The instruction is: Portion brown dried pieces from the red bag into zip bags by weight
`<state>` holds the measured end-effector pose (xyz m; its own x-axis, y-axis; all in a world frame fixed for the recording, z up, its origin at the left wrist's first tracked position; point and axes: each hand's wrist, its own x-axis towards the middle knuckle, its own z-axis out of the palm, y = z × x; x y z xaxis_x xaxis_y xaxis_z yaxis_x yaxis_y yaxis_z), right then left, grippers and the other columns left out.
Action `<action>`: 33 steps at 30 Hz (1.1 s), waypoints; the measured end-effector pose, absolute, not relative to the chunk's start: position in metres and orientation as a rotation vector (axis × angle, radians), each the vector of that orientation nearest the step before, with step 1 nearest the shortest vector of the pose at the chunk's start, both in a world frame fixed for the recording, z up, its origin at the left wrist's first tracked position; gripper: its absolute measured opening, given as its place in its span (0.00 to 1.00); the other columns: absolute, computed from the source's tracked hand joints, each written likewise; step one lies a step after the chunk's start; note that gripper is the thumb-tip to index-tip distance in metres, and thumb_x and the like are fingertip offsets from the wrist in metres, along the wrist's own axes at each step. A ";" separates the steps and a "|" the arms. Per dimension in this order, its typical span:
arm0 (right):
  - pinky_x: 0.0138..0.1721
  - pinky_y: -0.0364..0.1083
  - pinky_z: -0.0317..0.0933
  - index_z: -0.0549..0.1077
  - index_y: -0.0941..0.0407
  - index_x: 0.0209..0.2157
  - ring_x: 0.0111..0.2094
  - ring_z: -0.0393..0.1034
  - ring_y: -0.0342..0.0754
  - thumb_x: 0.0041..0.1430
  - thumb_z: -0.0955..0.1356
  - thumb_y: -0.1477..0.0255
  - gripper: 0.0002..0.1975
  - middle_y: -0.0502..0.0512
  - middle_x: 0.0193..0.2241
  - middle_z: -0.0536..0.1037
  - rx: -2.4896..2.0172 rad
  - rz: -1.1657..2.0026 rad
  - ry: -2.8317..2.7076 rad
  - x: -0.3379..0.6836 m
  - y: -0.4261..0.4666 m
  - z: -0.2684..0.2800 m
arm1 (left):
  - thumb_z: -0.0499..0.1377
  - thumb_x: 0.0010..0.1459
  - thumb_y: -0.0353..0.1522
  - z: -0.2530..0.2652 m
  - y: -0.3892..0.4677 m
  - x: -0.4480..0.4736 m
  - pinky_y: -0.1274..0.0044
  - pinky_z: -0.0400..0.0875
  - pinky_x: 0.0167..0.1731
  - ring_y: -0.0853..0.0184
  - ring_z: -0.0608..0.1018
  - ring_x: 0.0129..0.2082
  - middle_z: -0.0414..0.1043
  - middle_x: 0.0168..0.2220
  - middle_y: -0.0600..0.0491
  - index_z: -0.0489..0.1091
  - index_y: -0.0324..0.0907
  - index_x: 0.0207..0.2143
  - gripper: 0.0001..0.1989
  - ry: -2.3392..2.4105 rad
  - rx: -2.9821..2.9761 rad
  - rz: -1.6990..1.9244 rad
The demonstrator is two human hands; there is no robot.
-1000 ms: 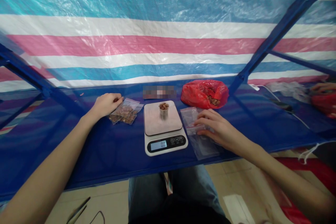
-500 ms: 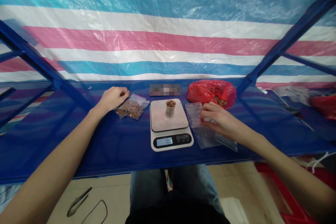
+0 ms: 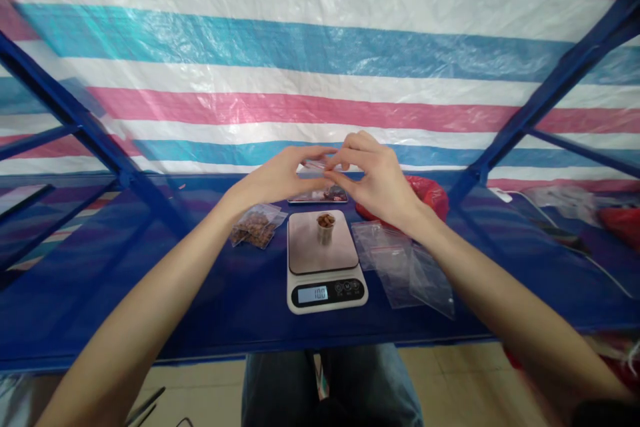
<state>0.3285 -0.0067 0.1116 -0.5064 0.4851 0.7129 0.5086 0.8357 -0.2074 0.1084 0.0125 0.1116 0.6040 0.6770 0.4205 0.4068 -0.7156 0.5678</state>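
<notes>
Above the far edge of the kitchen scale, my left hand [image 3: 285, 177] and my right hand [image 3: 377, 177] meet, fingers pinched on a small clear zip bag [image 3: 315, 165] that is partly hidden by them. Below them the scale [image 3: 300, 253] reads 10.0. On its plate stands a small metal cup [image 3: 325, 235] heaped with brown pieces [image 3: 326, 220]. Filled zip bags [image 3: 257, 225] of similar brown pieces lie left of the scale. Several flat clear zip bags [image 3: 395, 260] overlap to its right.
Behind the right hand sits a red plastic bag [image 3: 430, 197], partly covered. A phone-like flat device [image 3: 320, 197] lies behind the scale. Blue metal braces [image 3: 95, 133] slant up on both sides, with a striped sheet [image 3: 300, 47] at the back. A white cable [image 3: 550, 213] runs at far right.
My right hand has left the flat bags with one of them and moved up and left. The left hand has come right from the filled bags to meet it. The view has tilted up.
</notes>
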 end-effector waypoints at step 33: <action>0.53 0.56 0.70 0.79 0.56 0.56 0.51 0.80 0.60 0.69 0.66 0.81 0.18 0.62 0.54 0.83 -0.793 0.072 -2.728 0.323 0.019 0.122 | 0.57 0.54 0.25 0.113 0.051 0.114 0.70 0.66 0.37 0.59 0.79 0.38 0.78 0.38 0.49 0.71 0.43 0.37 0.09 1.141 2.845 0.564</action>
